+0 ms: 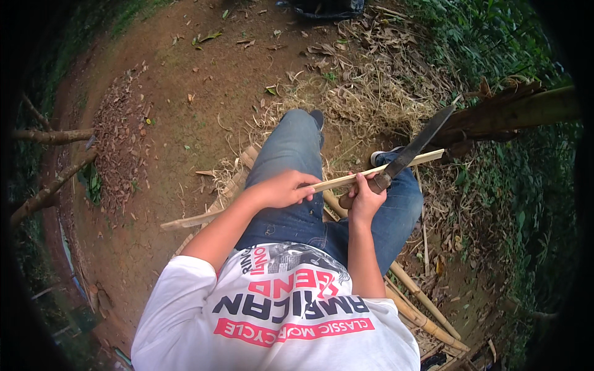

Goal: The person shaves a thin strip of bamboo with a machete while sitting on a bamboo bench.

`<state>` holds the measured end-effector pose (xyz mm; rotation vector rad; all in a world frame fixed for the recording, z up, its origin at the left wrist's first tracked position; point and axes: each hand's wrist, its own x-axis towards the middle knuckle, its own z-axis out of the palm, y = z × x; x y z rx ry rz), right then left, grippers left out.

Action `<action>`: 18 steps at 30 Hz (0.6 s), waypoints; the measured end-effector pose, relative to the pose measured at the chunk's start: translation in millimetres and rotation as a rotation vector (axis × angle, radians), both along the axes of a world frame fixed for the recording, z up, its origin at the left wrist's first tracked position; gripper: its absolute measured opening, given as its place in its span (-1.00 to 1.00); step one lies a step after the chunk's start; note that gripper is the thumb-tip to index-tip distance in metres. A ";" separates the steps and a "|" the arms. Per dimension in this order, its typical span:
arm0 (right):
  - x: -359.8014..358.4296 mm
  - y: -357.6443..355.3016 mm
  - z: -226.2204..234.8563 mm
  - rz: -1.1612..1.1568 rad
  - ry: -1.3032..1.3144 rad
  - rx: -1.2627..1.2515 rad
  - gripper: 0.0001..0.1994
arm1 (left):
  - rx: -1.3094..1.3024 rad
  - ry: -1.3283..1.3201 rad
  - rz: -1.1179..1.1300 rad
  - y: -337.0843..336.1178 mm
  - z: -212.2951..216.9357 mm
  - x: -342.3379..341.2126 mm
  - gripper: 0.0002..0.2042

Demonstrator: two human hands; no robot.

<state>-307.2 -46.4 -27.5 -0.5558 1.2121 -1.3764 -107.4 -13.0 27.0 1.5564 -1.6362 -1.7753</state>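
Note:
A long, pale bamboo strip [334,183] lies slantwise over my lap, its left part passing behind my left forearm. My left hand [289,188] is closed around the strip near its middle. In my right hand [367,201] is the wooden handle of a machete [426,135], gripped just below the blade. The dark blade points up and to the right, crossing the strip. My right thumb rests against the strip beside the handle.
Curly shavings [365,102] and dry leaves litter the soil ahead of my knees. Bamboo poles [427,315] lie at the lower right. A thick plant stem [526,111] juts in from the right, and branches [55,185] from the left. Something dark [328,7] sits at the top edge.

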 end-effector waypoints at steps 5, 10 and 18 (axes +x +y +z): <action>-11.0 1.1 -5.8 -0.041 0.035 -0.013 -0.75 | -0.405 -0.231 -0.029 17.2 -6.9 -5.0 -0.64; -20.1 -4.8 -5.8 -0.087 0.048 -0.025 -0.73 | -0.558 -0.601 -0.017 46.5 21.6 28.3 -0.57; -17.8 -18.8 -4.6 -0.086 -0.007 0.008 -0.78 | 0.052 -0.724 -0.080 73.5 44.3 71.8 -0.66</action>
